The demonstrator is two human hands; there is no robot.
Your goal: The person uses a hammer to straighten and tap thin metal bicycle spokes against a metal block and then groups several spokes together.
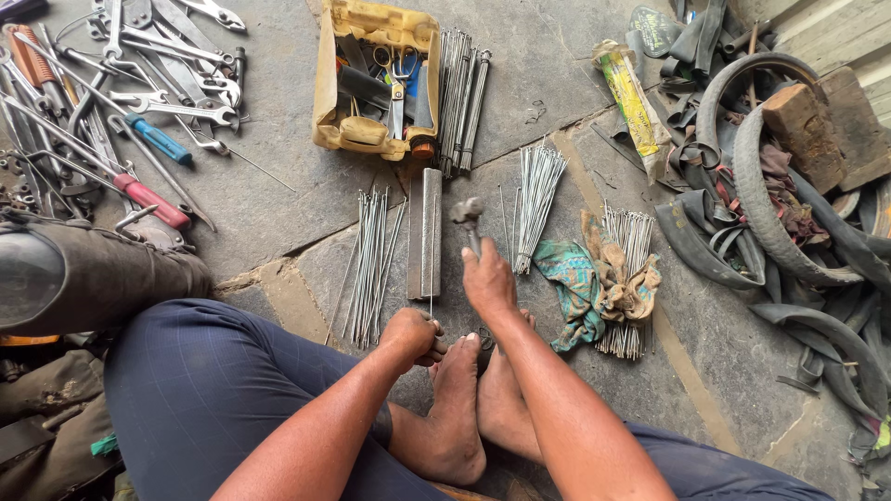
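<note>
The left hand [413, 336] pinches a thin, stiff, easily bent steel spoke [431, 306] upright against the steel bar [425, 232] at floor centre, while the right hand [488, 278] grips the heavy hammer [469, 221] by its handle.

A long yellow-green printed packet [629, 100] lies upper right on the stone floor [278, 186], beside old tyres [770, 186].

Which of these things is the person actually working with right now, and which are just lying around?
In use: hammer in right hand; thin spoke in left hand; metal bar.

Lying about: wrenches, yellow box, spoke bundles, rag, old tyres.
</note>
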